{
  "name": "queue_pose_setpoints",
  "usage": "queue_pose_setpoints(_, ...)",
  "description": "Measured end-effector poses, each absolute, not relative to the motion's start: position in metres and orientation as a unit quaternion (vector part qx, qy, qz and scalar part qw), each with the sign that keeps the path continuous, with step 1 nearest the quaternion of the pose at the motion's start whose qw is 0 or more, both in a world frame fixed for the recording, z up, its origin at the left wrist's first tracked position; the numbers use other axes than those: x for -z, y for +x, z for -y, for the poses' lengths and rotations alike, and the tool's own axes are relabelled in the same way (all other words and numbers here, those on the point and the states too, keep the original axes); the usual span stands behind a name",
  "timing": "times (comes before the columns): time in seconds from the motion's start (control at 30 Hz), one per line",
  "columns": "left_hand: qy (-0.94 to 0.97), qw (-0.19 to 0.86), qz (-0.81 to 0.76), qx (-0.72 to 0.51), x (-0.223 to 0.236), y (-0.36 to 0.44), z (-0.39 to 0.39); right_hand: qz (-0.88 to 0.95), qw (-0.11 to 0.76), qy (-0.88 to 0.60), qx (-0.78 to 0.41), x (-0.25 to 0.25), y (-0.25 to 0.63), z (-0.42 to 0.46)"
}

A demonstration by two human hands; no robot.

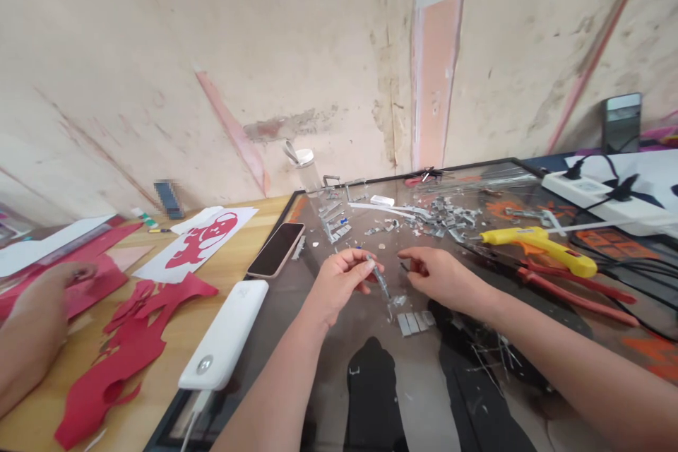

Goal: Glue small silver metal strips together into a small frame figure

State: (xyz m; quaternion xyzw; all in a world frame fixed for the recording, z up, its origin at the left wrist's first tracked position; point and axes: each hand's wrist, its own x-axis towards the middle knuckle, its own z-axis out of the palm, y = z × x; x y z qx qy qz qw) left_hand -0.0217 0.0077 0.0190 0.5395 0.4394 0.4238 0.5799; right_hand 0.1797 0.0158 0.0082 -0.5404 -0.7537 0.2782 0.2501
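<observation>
My left hand is closed in a pinch on a thin grey metal strip that slants down toward the dark glass tabletop. My right hand is curled just to the right of it, fingertips pinched on something small I cannot make out. Below the hands lie a few flat silver staple blocks. More silver staple pieces are scattered farther back.
A yellow glue gun, red-handled pliers, a white power strip with cables at right. A phone, white power bank, clear bottle. Another person's arm over red paper cutouts at left.
</observation>
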Motion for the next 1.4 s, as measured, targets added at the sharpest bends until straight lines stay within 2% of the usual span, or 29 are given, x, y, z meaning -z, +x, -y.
queue_pose_setpoints(0.13,0.532,0.591,-0.445,-0.411,-0.018,-0.020,-0.007,0.581,0.330,-0.479,-0.569,-0.013,0.184,-0.017)
queue_pose_setpoints(0.23,0.541,0.589,-0.451,-0.396,-0.016,-0.019,-0.007,0.495,0.368,-0.432,-0.658,-0.013,0.183,-0.017)
queue_pose_setpoints(0.37,0.543,0.587,-0.453,-0.394,-0.016,-0.018,-0.007,0.451,0.390,-0.407,-0.692,-0.010,0.182,-0.018)
queue_pose_setpoints(0.77,0.577,0.540,-0.484,-0.376,-0.012,-0.015,-0.007,0.416,0.421,-0.423,-0.686,-0.007,0.184,-0.023)
queue_pose_setpoints(0.87,0.584,0.515,-0.520,-0.351,-0.009,-0.014,-0.008,0.466,0.393,-0.467,-0.641,-0.003,0.186,-0.026)
queue_pose_setpoints(1.0,0.612,0.486,-0.543,-0.306,-0.004,-0.012,-0.008,0.617,0.318,-0.520,-0.498,0.002,0.184,-0.025)
queue_pose_setpoints(1.17,0.656,0.441,-0.540,-0.289,0.005,-0.010,-0.010,0.762,0.249,-0.514,-0.304,0.002,0.181,-0.020)
queue_pose_setpoints(1.4,0.706,0.350,-0.540,-0.295,0.014,-0.014,-0.013,0.859,0.148,-0.471,-0.134,-0.003,0.184,-0.014)
